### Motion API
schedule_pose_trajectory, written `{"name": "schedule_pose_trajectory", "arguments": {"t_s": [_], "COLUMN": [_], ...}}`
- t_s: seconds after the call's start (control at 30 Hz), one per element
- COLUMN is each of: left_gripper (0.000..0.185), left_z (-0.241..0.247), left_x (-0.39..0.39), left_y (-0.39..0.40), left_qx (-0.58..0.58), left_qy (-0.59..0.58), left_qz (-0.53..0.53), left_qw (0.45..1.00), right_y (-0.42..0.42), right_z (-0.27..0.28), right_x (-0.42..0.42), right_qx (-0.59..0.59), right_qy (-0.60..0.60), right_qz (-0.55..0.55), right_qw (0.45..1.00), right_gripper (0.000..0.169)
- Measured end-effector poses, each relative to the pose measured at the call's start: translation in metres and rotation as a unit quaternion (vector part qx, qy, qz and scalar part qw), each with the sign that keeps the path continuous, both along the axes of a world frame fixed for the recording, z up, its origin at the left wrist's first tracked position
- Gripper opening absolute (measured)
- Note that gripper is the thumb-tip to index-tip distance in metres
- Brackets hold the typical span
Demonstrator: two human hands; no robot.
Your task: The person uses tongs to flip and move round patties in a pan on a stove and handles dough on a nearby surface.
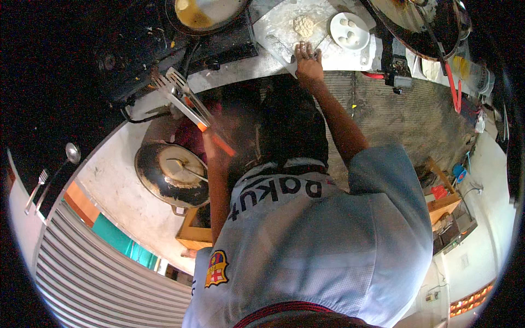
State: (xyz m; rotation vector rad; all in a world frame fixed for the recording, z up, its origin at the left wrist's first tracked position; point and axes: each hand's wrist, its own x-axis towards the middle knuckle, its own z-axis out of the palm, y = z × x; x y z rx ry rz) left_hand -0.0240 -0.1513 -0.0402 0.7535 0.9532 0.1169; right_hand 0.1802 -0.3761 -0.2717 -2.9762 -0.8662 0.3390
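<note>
My left hand (216,143) is closed around metal tongs with orange handle parts (186,100). Their slotted heads point up and left, over the edge of a dark stove. My right hand (309,65) lies palm down on a pale, floury work surface (270,26), fingers slightly apart; what lies under the palm is hidden. Just beyond its fingertips sits a lumpy mound of pale dough (303,26). To the right of the mound stands a white plate (361,41) with several small pale balls. A pan with yellowish liquid (201,14) is at the top left.
At the top right is a large dark pan (441,35), with red-handled tongs (451,86) reaching over its rim. A blackened wok (149,180) holding a round pan or lid and a utensil stands lower left. A ladle (73,152) and fork (36,192) lie far left.
</note>
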Motion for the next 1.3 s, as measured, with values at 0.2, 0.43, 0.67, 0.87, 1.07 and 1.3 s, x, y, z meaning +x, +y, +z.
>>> {"name": "schedule_pose_trajectory", "arguments": {"t_s": [0.2, 0.43, 0.67, 0.87, 1.07, 1.3], "left_gripper": [0.038, 0.04, 0.042, 0.031, 0.034, 0.032], "left_z": [0.018, 0.005, 0.001, 0.008, -0.011, -0.016], "left_x": [0.013, 0.011, 0.023, 0.03, 0.025, 0.017], "left_y": [0.019, 0.079, 0.109, 0.131, 0.156, 0.17], "left_qx": [0.017, -0.023, -0.005, -0.054, -0.088, -0.084], "left_qy": [-0.021, -0.027, -0.015, -0.046, -0.052, -0.056], "left_qz": [-0.011, -0.053, -0.111, -0.169, -0.195, -0.195], "left_qw": [1.0, 0.998, 0.994, 0.983, 0.975, 0.976], "right_y": [0.0, -0.019, 0.01, 0.014, 0.047, 0.075], "right_z": [0.056, 0.015, 0.042, 0.017, 0.029, 0.042], "right_x": [0.044, 0.025, -0.028, -0.058, -0.087, -0.077], "right_qx": [0.158, 0.375, 0.186, 0.231, 0.189, 0.105], "right_qy": [0.171, 0.141, 0.001, 0.047, 0.019, 0.167], "right_qz": [-0.225, -0.426, -0.403, -0.44, -0.372, -0.47], "right_qw": [0.946, 0.811, 0.896, 0.867, 0.909, 0.86], "right_gripper": [0.041, 0.029, 0.064, 0.081, 0.079, 0.072]}}
